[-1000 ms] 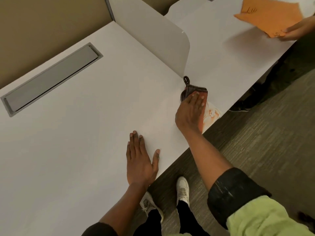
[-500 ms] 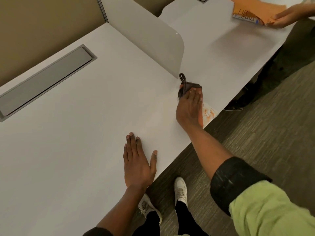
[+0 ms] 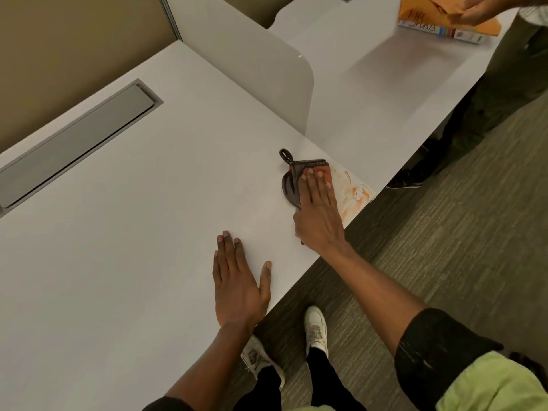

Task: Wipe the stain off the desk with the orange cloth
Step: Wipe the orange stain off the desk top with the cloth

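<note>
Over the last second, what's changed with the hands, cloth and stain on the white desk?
Little: the right hand keeps pressing the folded orange-and-brown cloth beside the orange stain. The second person's hand pulled its orange cloth away, uncovering a book. Left hand stays flat.

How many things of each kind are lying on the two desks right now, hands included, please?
Hands: 3, the left hand, the right hand and another person's hand
Cloths: 2, the cloth under the right hand and an orange one on the far desk
Books: 1, the book
Total: 6
</note>
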### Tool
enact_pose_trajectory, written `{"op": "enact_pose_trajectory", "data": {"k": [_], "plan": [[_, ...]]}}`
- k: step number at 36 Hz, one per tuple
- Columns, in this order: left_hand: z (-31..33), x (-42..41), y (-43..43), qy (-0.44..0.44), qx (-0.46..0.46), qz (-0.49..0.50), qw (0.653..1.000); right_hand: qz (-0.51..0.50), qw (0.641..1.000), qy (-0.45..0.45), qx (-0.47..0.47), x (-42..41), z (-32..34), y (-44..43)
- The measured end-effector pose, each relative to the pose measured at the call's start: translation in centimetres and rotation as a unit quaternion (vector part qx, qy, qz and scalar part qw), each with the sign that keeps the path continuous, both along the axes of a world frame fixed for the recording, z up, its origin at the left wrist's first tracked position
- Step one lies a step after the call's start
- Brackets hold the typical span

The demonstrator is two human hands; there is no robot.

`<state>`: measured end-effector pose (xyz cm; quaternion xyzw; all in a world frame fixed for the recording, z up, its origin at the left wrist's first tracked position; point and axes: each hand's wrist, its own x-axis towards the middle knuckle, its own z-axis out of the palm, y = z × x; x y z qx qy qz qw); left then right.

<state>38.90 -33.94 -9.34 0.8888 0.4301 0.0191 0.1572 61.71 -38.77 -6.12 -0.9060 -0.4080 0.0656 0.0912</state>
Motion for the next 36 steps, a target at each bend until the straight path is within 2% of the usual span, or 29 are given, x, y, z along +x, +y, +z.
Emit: {"op": "enact_pose_trajectory", "data": {"k": [9, 14, 20, 24, 30, 36], "plan": [[0.0, 0.0, 0.0, 0.001, 0.002, -0.004, 1.000, -0.026, 0.999, -0.024, -0.001, 1.6, 0.9, 1.8], [0.2, -0.1, 0.0, 0.000, 0.001, -0.005, 1.000, -0.094, 0.995, -0.023, -0.002, 4.4, 2.3, 3.5], [-0.1, -0.1, 0.0, -0.009, 0.009, -0.006, 1.000, -0.159, 0.987, 0.001, -0.016, -1.1, 2.3, 3.3], [-0.3, 0.0, 0.0, -0.006, 0.013, -0.003, 1.000, -0.143, 0.988, 0.016, -0.055, -4.4, 2.2, 2.3], [-0.2, 0.0, 0.1, 0.001, 0.018, -0.007, 1.000, -0.149, 0.982, -0.001, -0.116, 1.5, 4.3, 4.7], [0.1, -0.1, 0.1, -0.002, 0.009, -0.008, 1.000, -0.181, 0.978, 0.022, -0.102, 2.1, 4.7, 5.3]]}}
